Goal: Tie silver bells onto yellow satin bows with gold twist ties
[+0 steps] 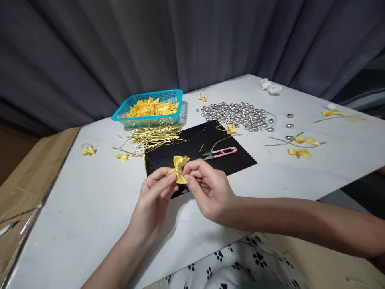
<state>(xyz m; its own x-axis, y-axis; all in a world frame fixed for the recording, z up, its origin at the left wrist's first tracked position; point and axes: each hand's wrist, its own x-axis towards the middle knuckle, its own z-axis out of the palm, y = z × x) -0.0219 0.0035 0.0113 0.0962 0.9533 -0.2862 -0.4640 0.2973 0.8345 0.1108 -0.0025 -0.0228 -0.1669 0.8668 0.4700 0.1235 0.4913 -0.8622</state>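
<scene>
A yellow ribbon bow [179, 173], with a gold tie across its middle, is held up between my two hands above the near edge of a black sheet [197, 140]. The thumb and fingers of my left hand [155, 192] pinch the bow from the left. On the other side, my right hand [210, 188] is closed, its thumb and forefinger pressed together at the bow's right edge. Pink-handled thread snips [221, 153] lie on the black sheet just beyond my right hand. Gold twist ties [156, 135] form a pile past the sheet's far left corner.
A turquoise basket [120, 115] full of yellow bows stands at the back. Many silver domed beads [237, 114] are spread to its right. Loose bows [300, 153] and ties lie at the right; a bow with a wire loop [88, 150] is at the left. Crumpled tissue [270, 86] sits at the far edge.
</scene>
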